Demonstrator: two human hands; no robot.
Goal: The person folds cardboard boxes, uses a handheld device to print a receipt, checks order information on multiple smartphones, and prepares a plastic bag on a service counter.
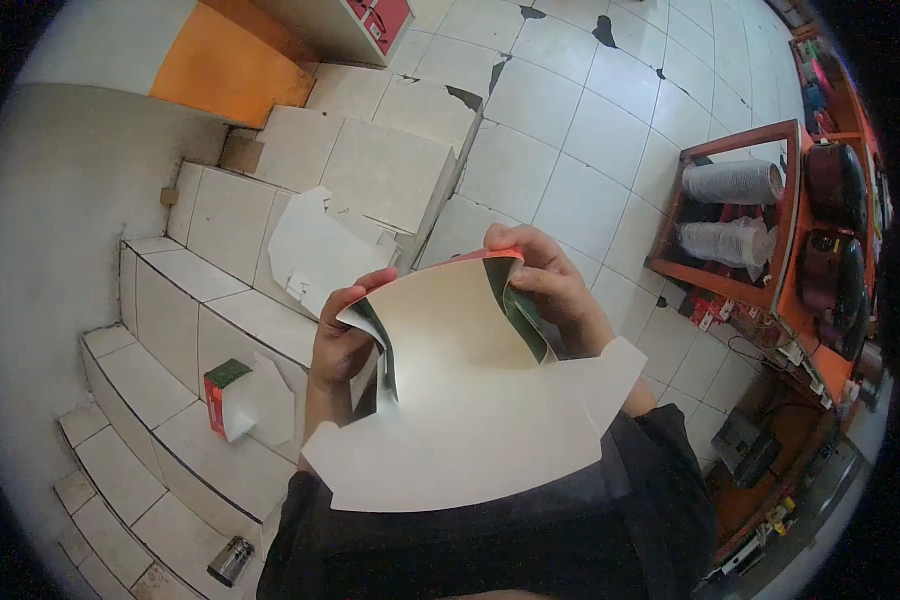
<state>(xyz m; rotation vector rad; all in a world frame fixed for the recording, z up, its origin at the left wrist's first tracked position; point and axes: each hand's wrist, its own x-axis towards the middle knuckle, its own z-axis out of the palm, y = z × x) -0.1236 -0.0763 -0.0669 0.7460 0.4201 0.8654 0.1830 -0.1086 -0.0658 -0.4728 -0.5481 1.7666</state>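
Note:
A partly folded cardboard box (470, 400), white inside with green and red outer faces, is held up in front of my chest. Its wide white flap spreads toward me. My left hand (342, 335) grips the box's left side, fingers curled over the far edge by a green panel. With thumb and fingers, my right hand (550, 285) pinches the far right corner, where a green side panel bends inward. Beyond my left hand, white cut card sheets (330, 250) lie on the tiled ledge. Another partly folded red, green and white box (250, 398) rests on a step to the left.
Tiled steps (190, 275) curve down the left side. A dark can (231, 561) stands at lower left. To the right, an orange-framed cabinet (735, 220) holds two wrapped stacks (732, 183). Pale floor tiles (530, 95) with broken dark patches lie ahead.

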